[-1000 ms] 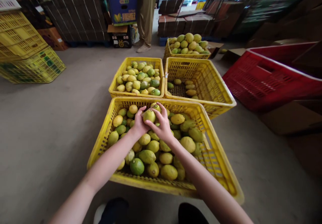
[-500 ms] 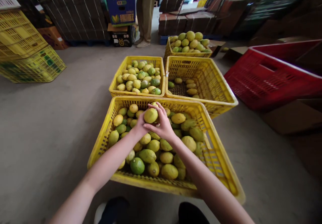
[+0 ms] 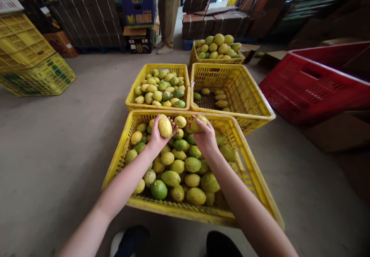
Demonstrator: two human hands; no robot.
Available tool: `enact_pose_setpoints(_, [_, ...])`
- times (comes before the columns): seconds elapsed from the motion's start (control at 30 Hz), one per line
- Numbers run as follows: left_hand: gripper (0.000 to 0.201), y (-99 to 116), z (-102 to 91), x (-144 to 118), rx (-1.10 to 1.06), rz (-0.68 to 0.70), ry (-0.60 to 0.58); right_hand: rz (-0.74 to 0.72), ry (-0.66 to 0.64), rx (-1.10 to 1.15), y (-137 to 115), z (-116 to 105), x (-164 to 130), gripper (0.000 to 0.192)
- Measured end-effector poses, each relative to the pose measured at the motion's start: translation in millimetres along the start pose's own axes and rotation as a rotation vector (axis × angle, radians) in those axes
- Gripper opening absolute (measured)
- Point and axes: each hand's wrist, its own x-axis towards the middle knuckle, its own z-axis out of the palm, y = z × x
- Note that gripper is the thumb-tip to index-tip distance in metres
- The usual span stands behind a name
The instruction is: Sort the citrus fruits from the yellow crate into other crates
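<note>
A yellow crate (image 3: 121, 160) full of yellow and green lemons sits on the floor right in front of me. My left hand (image 3: 157, 137) holds a yellow lemon (image 3: 165, 126) above the crate's far edge. My right hand (image 3: 205, 135) grips another yellowish lemon (image 3: 198, 123) beside it, over the far right part of the crate. Beyond stand two more yellow crates: the left one (image 3: 131, 99) is filled with lemons, the right one (image 3: 245, 99) has only a few on its bottom.
A heaped crate of lemons (image 3: 218, 45) stands further back. A red crate (image 3: 312, 87) lies at the right, stacked yellow crates (image 3: 29, 56) at the left. A person's legs (image 3: 169, 14) stand by a blue box (image 3: 137, 2) and cardboard stacks. My shoes (image 3: 130, 243) show below.
My hands, together on one lemon before, have come apart. The left now holds that lemon up at the far edge; the right has moved right with a second lemon.
</note>
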Motion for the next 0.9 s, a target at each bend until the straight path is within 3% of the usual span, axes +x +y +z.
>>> enact_pose_setpoints(0.2, [0.043,3,2.3,-1,0.035,-0.031,-0.06,0.2,-0.023,0.026,5,-2,-1,0.017])
enact_pose_setpoints(0.3, [0.041,2,4.3,-1,0.053,-0.034,-0.053,0.229,0.0,0.063,4,-4,1,0.019])
enact_pose_setpoints(0.67, [0.032,2,4.3,1,-0.041,-0.042,0.132,0.377,0.021,0.102,8,-14,9,0.022])
enact_pose_setpoints(0.9, [0.042,1,6.3,3,-0.109,-0.073,0.114,0.542,0.078,0.14,10,-16,14,0.032])
